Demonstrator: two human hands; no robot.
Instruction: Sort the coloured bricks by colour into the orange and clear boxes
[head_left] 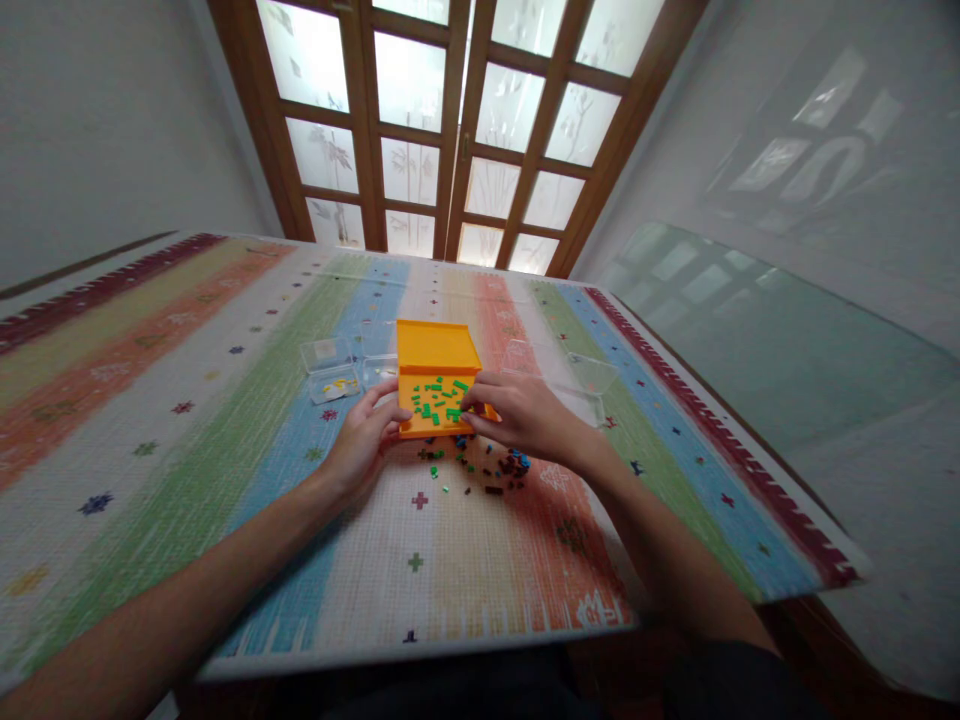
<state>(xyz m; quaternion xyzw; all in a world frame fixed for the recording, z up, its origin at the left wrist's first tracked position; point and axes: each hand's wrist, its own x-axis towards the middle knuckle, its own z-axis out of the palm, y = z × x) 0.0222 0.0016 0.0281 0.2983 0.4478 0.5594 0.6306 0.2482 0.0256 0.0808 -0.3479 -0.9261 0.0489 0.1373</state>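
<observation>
An orange plastic box [438, 434] lies with its lid [438, 346] tipped back, and several small green toy bricks [435, 419] are scattered inside it. My left hand [367, 430] grips the box's left edge, thumb over the rim and fingers around the side. At the right side of the box, my right hand [510, 410] reaches in over the rim with thumb and fingers pinched together. Its fingertips are among the green bricks; what they hold is too small to make out. Loose dark and blue bricks [516, 463] lie in front of the box, near my right wrist.
Left of the box stands an open clear container [332, 385] with yellow pieces, beside another clear container [379, 368]. An open clear plastic case [585, 400] sits behind my right hand. A striped cloth [375, 560] covers the table; glazed wooden doors [454, 130] stand beyond.
</observation>
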